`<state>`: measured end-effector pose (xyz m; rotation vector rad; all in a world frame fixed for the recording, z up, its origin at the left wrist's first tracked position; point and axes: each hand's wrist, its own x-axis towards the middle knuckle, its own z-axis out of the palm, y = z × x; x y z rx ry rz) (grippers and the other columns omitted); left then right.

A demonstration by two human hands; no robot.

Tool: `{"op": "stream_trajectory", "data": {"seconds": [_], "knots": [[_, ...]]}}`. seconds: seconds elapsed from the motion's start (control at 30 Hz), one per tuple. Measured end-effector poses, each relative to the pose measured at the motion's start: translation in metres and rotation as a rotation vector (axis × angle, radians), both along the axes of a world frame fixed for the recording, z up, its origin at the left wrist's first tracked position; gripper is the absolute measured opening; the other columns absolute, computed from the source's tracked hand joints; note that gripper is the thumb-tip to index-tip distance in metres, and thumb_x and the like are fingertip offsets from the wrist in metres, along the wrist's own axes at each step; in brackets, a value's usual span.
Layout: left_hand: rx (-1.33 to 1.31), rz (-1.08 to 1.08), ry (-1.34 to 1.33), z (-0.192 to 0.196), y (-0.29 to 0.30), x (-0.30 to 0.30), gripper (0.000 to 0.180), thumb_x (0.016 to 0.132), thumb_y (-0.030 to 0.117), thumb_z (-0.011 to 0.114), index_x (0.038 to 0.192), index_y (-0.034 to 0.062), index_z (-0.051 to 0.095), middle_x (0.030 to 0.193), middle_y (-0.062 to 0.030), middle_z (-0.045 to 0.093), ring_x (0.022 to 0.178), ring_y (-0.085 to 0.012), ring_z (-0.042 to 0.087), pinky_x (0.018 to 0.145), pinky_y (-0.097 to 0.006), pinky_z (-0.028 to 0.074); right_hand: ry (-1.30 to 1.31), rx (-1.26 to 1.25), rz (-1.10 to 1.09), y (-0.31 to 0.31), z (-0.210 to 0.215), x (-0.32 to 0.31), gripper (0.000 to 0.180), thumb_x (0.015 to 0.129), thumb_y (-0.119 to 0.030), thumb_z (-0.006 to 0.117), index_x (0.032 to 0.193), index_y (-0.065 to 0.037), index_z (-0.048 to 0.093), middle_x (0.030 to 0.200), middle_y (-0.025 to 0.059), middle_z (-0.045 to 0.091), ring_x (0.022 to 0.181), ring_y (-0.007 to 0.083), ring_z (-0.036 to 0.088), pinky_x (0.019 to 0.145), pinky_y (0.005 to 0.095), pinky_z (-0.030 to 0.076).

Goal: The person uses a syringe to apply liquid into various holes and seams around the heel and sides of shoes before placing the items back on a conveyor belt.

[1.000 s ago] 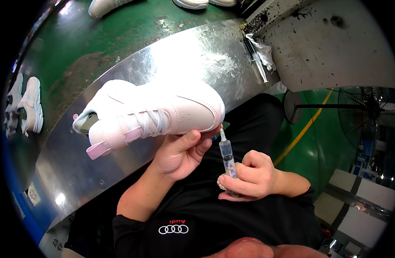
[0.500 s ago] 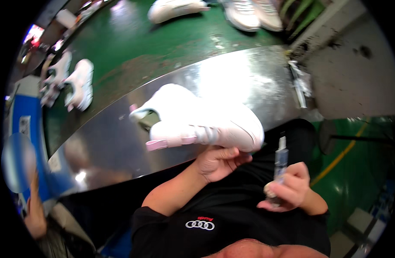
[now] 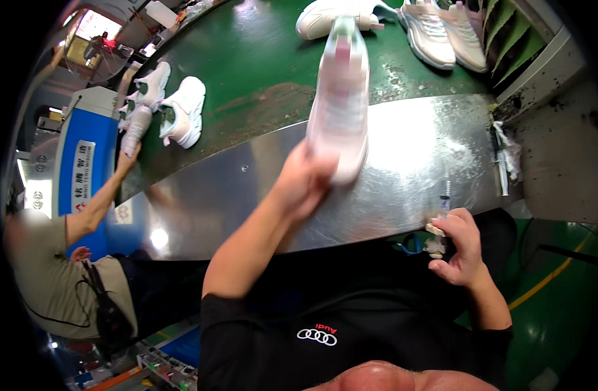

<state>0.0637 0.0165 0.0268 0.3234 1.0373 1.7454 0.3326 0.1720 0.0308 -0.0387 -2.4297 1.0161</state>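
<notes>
A pale pink and white sneaker (image 3: pixel 338 107) is raised over the metal tabletop (image 3: pixel 266 195), toe toward me and heel pointing away, somewhat blurred. My left hand (image 3: pixel 304 182) is closed around its toe end. Off to the right, my right hand (image 3: pixel 462 244) grips a clear syringe (image 3: pixel 445 204), its thin tip pointing away from me over the metal edge. The fingers and thumb sit around the syringe's rear end, where whitish, lumpy material shows. The syringe is apart from the sneaker.
Beyond the metal lies a green surface (image 3: pixel 260 72) bearing a white shoe (image 3: pixel 318 21), a sneaker pair (image 3: pixel 428 34) and another sneaker (image 3: pixel 187 112). At left, a co-worker (image 3: pixel 84 280) holds a shoe (image 3: pixel 137 129) beside a blue machine (image 3: pixel 103 173). A thin syringe-like tool (image 3: pixel 502 173) lies far right.
My left hand has lifted the sneaker away from me and turned it from sideways to lengthwise. My right hand has moved forward and right with the syringe. The co-worker's arm reaches farther forward.
</notes>
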Motion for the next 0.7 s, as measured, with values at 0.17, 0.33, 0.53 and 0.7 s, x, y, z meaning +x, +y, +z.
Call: {"op": "stream_trajectory", "data": {"seconds": [0.17,0.33,0.53,0.7], "knots": [[-0.076,-0.028,0.029,-0.009,0.097,-0.029,0.038,0.088,0.011,0.052,0.119,-0.0072,0.042,0.115,-0.0217,0.053,0.103,-0.0321,0.057,0.087,-0.035,0.049,-0.065,-0.048,-0.003,0.003,0.006,0.0,0.02,0.083,-0.012,0.058,0.1,-0.001,0.06,0.082,0.0121,0.059,0.07,0.0287,0.057,0.065,0.0341,0.046],[-0.079,0.211,0.381,0.009,0.025,-0.065,0.026,0.083,0.014,0.056,0.101,-0.0026,0.047,0.097,-0.0159,0.056,0.098,-0.0272,0.057,0.085,-0.034,0.047,-0.274,-0.05,-0.171,0.02,0.023,0.019,0.014,0.072,-0.002,0.065,0.086,-0.002,0.063,0.082,0.0102,0.059,0.07,0.0258,0.056,0.064,0.0322,0.046],[-0.395,1.01,0.711,-0.042,-0.189,-0.229,0.039,0.081,-0.001,0.059,0.115,-0.0029,0.042,0.11,-0.011,0.05,0.1,-0.0181,0.052,0.085,-0.03,0.043,-0.261,0.188,-0.234,0.037,0.023,0.014,0.021,0.065,-0.003,0.069,0.084,-0.007,0.063,0.084,0.0075,0.057,0.07,0.0242,0.052,0.062,0.0327,0.044],[-0.446,0.8,0.909,-0.049,-0.151,-0.262,0.062,0.078,-0.001,0.065,0.132,0.0015,0.034,0.127,-0.0126,0.045,0.113,-0.0215,0.047,0.095,-0.031,0.037,-0.271,0.256,-0.255,0.043,0.024,0.015,0.022,0.065,-0.003,0.068,0.085,-0.009,0.061,0.082,0.0072,0.056,0.075,0.0255,0.054,0.064,0.0345,0.046]]}}
